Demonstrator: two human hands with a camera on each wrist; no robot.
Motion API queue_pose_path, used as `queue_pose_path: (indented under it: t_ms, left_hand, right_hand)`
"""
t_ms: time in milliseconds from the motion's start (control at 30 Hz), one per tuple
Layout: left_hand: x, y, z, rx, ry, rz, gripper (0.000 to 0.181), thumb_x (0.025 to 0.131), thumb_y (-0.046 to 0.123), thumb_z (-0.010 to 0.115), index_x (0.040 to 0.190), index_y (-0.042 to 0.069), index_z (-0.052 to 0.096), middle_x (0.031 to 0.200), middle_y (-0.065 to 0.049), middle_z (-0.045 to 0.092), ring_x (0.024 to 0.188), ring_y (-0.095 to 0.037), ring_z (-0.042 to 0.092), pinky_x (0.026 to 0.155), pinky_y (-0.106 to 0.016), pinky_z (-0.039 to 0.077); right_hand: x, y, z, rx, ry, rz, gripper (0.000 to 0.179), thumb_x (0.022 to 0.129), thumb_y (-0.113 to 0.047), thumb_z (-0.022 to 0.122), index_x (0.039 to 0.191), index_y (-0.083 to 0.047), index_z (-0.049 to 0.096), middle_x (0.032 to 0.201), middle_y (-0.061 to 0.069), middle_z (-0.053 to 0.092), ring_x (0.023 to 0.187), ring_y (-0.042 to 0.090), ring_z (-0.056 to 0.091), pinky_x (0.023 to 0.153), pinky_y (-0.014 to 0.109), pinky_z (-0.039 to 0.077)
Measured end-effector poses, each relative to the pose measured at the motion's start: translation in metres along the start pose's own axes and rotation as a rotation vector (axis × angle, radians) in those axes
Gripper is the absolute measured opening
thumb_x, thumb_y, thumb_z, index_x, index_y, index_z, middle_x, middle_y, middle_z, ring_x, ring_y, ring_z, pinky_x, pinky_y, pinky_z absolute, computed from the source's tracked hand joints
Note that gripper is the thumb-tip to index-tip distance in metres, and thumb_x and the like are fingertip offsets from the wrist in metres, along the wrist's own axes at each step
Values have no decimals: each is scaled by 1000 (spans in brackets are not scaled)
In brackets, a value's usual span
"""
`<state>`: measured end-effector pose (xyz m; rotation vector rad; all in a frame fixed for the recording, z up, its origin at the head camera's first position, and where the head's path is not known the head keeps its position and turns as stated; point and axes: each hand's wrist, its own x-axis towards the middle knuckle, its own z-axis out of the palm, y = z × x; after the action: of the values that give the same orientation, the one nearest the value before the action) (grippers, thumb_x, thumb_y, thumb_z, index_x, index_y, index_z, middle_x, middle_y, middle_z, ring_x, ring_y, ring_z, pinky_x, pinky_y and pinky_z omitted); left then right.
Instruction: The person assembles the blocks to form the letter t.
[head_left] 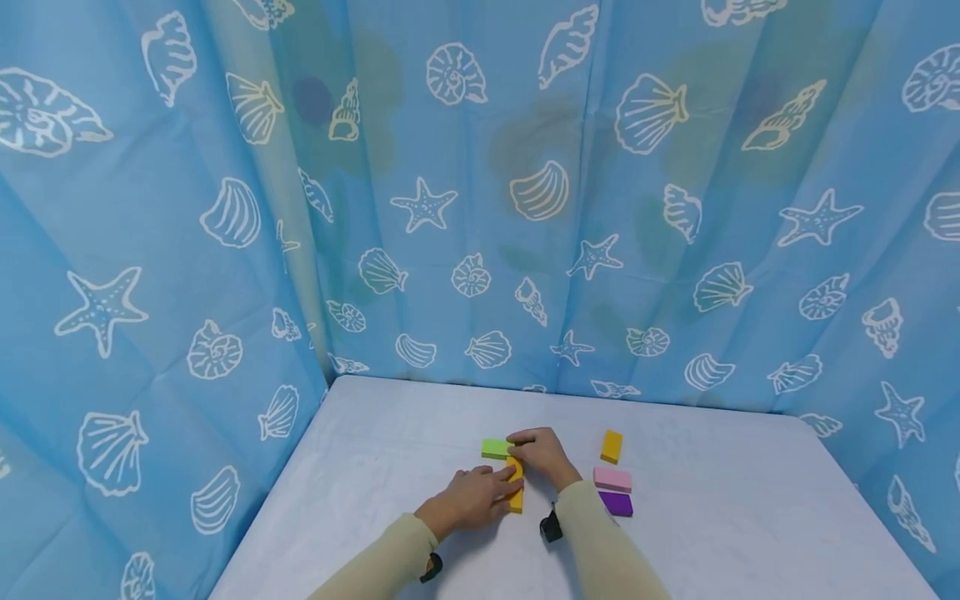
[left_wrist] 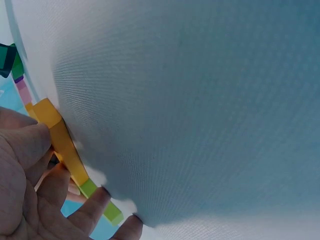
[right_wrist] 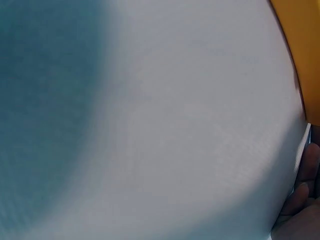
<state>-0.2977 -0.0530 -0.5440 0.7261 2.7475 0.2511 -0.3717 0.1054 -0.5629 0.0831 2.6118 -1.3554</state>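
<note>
In the head view, a yellow block (head_left: 516,502) lies lengthwise on the table, partly covered by my left hand (head_left: 471,498). The fingers of that hand reach across the block and grip its sides. The left wrist view gives a closer look at the yellow block (left_wrist: 69,150), a thumb and fingers against its side. A light green block (head_left: 494,448) sits crosswise at its far end. My right hand (head_left: 546,455) has thumb and forefinger at the green block's right end, pinching there. In the right wrist view, yellow (right_wrist: 302,55) fills the upper right corner.
Right of my hands on the white table (head_left: 712,500) lie another yellow block (head_left: 611,447), a pink block (head_left: 612,479) and a purple block (head_left: 616,503). The pink and purple ones are close together. A blue seashell curtain (head_left: 465,208) borders the table behind and at left.
</note>
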Motion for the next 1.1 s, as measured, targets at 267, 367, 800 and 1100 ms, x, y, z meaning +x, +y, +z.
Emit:
queue_pose_path:
  t_ms: [267,367,800,1100]
  left_hand:
    - [3,-1,4,13,3,-4,47,99,40,57,145,41,48,157,14,39,137,-31,47,103,-63,42]
    - [3,-1,3,9,3,-8,47,99,40,57,145,42,47,157,14,39,137,-31,46,104,-63,42]
    - [1,-1,0,4,3,0,47,99,40,57,146,40,47,157,13,39,138,-31,46,104,-65,41]
    - [1,-1,0,1,-2,0,47,99,40,56,145,41,47,157,13,38,138,-31,45,105,-65,40]
  right_hand:
    - [-1,3,1,24,7,19,21,92,-15,67,111,-11,76,123,11,69,111,28,58,104,50,47]
    - [1,3,1,33,5,20,22,92,-14,66,111,-11,76,123,11,69,110,28,59,104,50,47]
    - [1,1,-1,38,-27,34,22,93,-13,65,112,-12,75,126,11,67,110,28,57,105,49,47]
    - [-1,-3,-6,1,-52,15,23,92,-12,64,113,-10,75,122,11,68,109,28,58,104,48,47]
